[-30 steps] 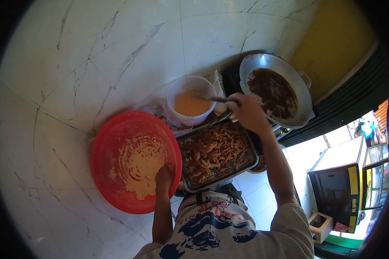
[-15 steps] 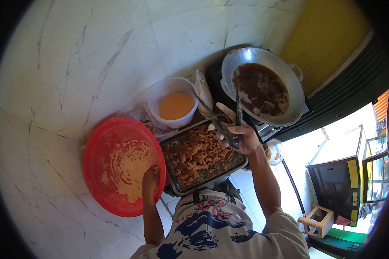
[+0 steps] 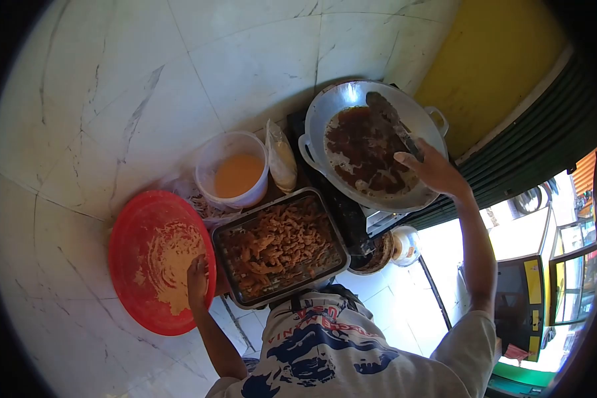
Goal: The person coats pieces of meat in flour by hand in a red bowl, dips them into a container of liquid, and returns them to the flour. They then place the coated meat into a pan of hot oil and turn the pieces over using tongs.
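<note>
My right hand [image 3: 434,169] is closed around black tongs [image 3: 390,118], held over the wok [image 3: 318,113]. The tongs' far end reaches above the dark, foamy oil [image 3: 361,142]. On the left, my left hand [image 3: 197,280] grips the near rim of a red basin [image 3: 129,265], its fingers over the inside. Pale flour-like powder [image 3: 172,259] is spread across the basin's bottom. Between my hands sits a black metal tray [image 3: 298,286] with a heap of brown fried pieces [image 3: 282,239].
Behind the tray stand a clear plastic tub [image 3: 205,156] of orange batter and a filled plastic bag [image 3: 282,159]. The wok rests on a stove [image 3: 348,219]. A jar [image 3: 406,245] is right of the tray. A tiled wall [image 3: 245,60] runs along the back.
My right hand has moved right, from above the tray to over the wok, carrying the tongs. My left hand stays at the basin's rim. The view has shifted slightly.
</note>
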The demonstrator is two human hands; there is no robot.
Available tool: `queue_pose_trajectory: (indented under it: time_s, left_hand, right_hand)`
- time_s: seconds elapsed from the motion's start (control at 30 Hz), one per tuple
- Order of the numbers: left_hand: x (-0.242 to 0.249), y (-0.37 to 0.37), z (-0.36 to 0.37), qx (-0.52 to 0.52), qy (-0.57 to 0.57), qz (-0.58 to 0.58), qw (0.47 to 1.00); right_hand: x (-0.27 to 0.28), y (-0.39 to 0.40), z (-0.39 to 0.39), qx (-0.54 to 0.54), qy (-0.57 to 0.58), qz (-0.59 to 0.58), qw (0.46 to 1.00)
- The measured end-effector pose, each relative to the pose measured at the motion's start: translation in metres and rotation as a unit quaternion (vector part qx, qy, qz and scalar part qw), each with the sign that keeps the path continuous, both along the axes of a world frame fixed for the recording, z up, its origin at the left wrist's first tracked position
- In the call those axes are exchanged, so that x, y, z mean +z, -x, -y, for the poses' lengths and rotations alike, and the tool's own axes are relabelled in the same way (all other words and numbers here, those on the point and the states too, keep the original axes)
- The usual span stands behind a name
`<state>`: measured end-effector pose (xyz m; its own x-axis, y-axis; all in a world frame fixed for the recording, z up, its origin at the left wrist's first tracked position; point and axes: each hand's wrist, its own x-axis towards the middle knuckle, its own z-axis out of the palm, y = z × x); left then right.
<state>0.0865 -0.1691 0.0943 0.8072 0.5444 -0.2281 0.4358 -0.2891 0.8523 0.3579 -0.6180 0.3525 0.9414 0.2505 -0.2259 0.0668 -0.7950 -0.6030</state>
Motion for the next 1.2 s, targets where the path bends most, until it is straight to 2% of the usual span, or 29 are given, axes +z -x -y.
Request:
queue_pose_trajectory:
  time_s: [0.07,0.17,0.2,0.3,0.37,0.47,0.67,0.8,0.87,1.07,1.2]
  left_hand:
    - [-0.001,-0.002,-0.002,0.014,0.002,-0.045,0.999]
    - [-0.028,0.005,-0.017,-0.003,-0.038,-0.061,0.997]
    - [-0.037,0.007,-0.02,-0.015,-0.058,-0.058,0.997]
    - [-0.031,0.004,-0.015,0.003,0.016,-0.089,0.996]
    - [-0.029,0.002,-0.015,0.005,0.016,-0.11,0.994]
    - [-0.046,0.008,-0.025,0.003,0.01,-0.108,0.994]
    - [-0.045,0.01,-0.023,-0.001,0.025,-0.106,0.994]
    - [-0.038,0.009,-0.02,0.008,0.035,-0.125,0.992]
    - [-0.067,0.016,-0.034,0.004,0.026,-0.101,0.995]
    - [-0.038,0.009,-0.019,0.008,0.037,-0.124,0.992]
    - [-0.061,0.014,-0.031,0.002,0.016,-0.119,0.993]
  right_hand:
    - [-0.017,-0.029,0.034,0.056,0.149,0.149,0.976]
    - [-0.021,-0.055,0.051,-0.031,0.263,0.036,0.964]
    - [-0.027,-0.061,0.057,-0.014,0.289,0.044,0.956]
    - [-0.054,-0.08,0.067,0.034,0.352,0.067,0.933]
    - [-0.067,-0.087,0.07,0.06,0.375,0.078,0.922]
    - [-0.064,-0.086,0.054,0.05,0.364,0.064,0.928]
    - [-0.071,-0.096,0.039,0.074,0.357,-0.01,0.931]
    - [-0.085,-0.104,0.038,0.07,0.372,-0.009,0.925]
    - [-0.086,-0.106,0.036,0.07,0.374,-0.017,0.925]
    - [-0.095,-0.117,0.037,0.073,0.406,0.002,0.911]
    - [-0.099,-0.12,0.046,0.04,0.387,0.052,0.92]
